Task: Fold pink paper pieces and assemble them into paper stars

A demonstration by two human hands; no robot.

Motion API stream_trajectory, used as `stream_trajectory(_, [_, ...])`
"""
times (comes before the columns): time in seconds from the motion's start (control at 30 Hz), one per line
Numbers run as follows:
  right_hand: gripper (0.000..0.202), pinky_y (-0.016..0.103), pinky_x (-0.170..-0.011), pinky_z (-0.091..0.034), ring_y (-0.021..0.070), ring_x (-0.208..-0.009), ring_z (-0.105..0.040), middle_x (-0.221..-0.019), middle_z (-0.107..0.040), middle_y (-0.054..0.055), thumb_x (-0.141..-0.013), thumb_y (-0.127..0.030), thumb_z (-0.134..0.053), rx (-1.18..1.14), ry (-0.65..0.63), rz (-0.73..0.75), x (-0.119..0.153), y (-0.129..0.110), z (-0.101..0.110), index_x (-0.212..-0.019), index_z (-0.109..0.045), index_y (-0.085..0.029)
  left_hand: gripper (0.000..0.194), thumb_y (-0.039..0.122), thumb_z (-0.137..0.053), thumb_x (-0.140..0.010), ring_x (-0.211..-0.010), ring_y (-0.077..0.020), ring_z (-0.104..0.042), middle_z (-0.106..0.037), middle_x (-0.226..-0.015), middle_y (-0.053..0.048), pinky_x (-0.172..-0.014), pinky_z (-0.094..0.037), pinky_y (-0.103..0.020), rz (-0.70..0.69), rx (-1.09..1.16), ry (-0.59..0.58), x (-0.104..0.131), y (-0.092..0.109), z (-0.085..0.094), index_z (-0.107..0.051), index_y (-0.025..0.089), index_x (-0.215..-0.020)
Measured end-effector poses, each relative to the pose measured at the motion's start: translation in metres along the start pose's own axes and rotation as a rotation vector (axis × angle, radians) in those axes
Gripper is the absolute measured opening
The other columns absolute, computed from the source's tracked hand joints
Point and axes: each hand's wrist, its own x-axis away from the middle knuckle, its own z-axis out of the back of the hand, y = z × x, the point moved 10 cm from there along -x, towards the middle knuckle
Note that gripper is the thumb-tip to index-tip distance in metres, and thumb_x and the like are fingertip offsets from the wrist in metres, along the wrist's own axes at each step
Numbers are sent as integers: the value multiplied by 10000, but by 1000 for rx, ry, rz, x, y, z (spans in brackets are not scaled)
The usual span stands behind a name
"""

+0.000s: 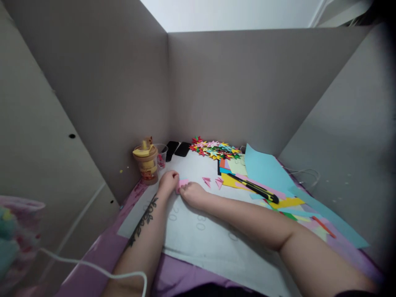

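A small piece of pink paper [183, 182] lies on the white sheet between my two hands. My left hand [168, 181] is closed at its left edge, fingers curled and pinching. From the right, my right hand [192, 194] presses its bent fingers onto the same paper. Just beyond my right hand sit two folded pink paper pieces, one [206, 182] beside the other [219, 182]. Farther back is a pile of folded paper stars [213, 147] in many colours.
A yellow and black box cutter [256, 189] rests on coloured paper strips at the right, beside a large light blue sheet [266, 165]. A lidded brown cup [147, 165] and a clear plastic cup [161, 154] stand at the left. Grey panels enclose the table; a white cable [93, 269] crosses the lower left.
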Motion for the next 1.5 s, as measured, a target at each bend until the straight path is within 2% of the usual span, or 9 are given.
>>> stream_trajectory(0.17, [354, 397, -932, -378, 266, -1122, -501, -1200, -559, 167, -869, -274, -444, -108, 191, -99, 30, -3, 14, -1159, -519, -87, 209, 177, -539, -727, -774, -167, -599, -687, -855, -65, -696, -426, -243, -56, -10, -99, 2, -1, -10, -686, 156, -875])
stream_trajectory(0.37, [453, 448, -987, -323, 301, -1231, -400, -1300, -486, 171, -883, -338, -419, -196, 197, -126, 51, -14, 11, -1255, -473, -85, 232, 208, -600, -696, -742, -161, -588, -662, -844, -49, -641, -415, -234, -84, -54, -169, 12, 5, -8, -663, 171, -916])
stream_trajectory(0.53, [546, 460, -1003, -311, 323, -1277, -336, -1354, -432, 165, -873, -434, -409, -231, 153, -148, 54, -16, 6, -1295, -444, -89, 224, 166, -568, -695, -689, -139, -560, -623, -786, -14, -616, -409, -230, -96, -32, -100, 9, 9, -6, -642, 193, -905])
stream_trajectory(0.73, [583, 468, -1016, -306, 319, -1288, -320, -1384, -394, 154, -871, -449, -385, -273, 145, -200, 38, 8, 2, -1329, -399, -90, 282, 139, -550, -714, -793, -161, -580, -619, -952, -69, -743, -451, -265, -52, 59, 62, -11, -11, 7, -625, 143, -986])
stream_trajectory(0.93, [571, 437, -1031, -294, 291, -1303, -299, -1383, -392, 158, -866, -431, -407, -308, 194, -214, 37, 17, 1, -1325, -403, -91, 258, 280, -501, -793, -1019, -222, -508, -608, -1052, -89, -918, -361, -313, -249, -148, 59, 3, 19, 8, -657, 168, -965])
stream_trajectory(1.07, [561, 421, -1042, -283, 280, -1304, -296, -1374, -404, 158, -860, -416, -420, -323, 202, -246, 43, 20, 1, -1316, -417, -89, 268, 353, -473, -808, -820, -188, -537, -640, -862, -66, -754, -385, -274, -355, -170, -59, 16, 40, -4, -649, 160, -866])
stream_trajectory(1.2, [548, 416, -1045, -279, 284, -1293, -317, -1374, -411, 143, -864, -403, -408, -328, 185, -258, 47, 23, -3, -1320, -416, -99, 249, 382, -528, -755, -649, -149, -489, -592, -667, -23, -615, -337, -250, -305, -181, -137, 19, 38, -9, -618, 157, -697])
stream_trajectory(1.33, [534, 424, -1045, -276, 290, -1311, -278, -1400, -370, 144, -864, -404, -412, -340, 198, -262, 49, 25, -3, -1307, -429, -106, 247, 385, -530, -742, -645, -140, -482, -597, -671, -6, -587, -318, -239, -231, -121, -162, 17, 31, -8, -629, 158, -747])
stream_trajectory(1.5, [475, 449, -1046, -259, 300, -1341, -202, -1445, -287, 127, -849, -418, -454, -373, 222, -294, 49, 31, 2, -1235, -478, -143, 270, 388, -518, -750, -651, -138, -493, -611, -709, -7, -582, -316, -235, -268, -76, -180, 16, 31, -9, -641, 151, -791])
